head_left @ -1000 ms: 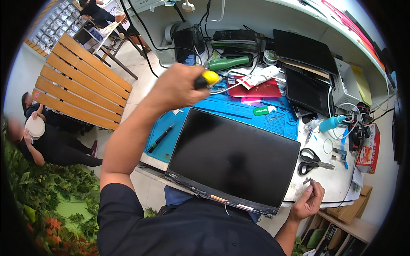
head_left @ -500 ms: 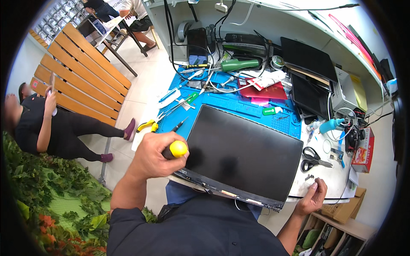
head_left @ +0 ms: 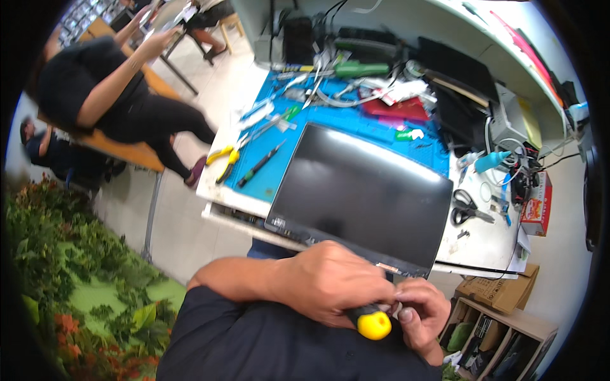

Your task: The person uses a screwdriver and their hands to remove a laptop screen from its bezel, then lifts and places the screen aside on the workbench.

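Gripping one screwdriver with a yellow-capped handle [head_left: 373,324], the person's left hand [head_left: 330,282] is closing its fingers around the dark shaft end at the lower centre of the frame. Just right of it, the right hand [head_left: 422,314] is pinching its fingertips together against the tool's tip end; whether something small is sitting between them cannot be told. Both hands are working close to the person's chest, just below the near edge of one dark laptop panel [head_left: 362,190], which is lying flat across the middle of the frame with its lower edge overhanging the white workbench [head_left: 483,244].

Beyond the panel, one blue work mat [head_left: 279,171] is carrying a scatter of tools: one black-handled screwdriver [head_left: 260,165] is lying on it at centre left, and one pair of yellow-handled pliers [head_left: 222,159] is resting at the bench's left edge. One green-handled tool [head_left: 362,68] is lying at the top centre. At the right, one pair of black scissors [head_left: 467,208] is lying on the white surface, with one red box [head_left: 539,203] further right. In the upper left, two other people in black are occupying the area by a wooden bench [head_left: 127,149].
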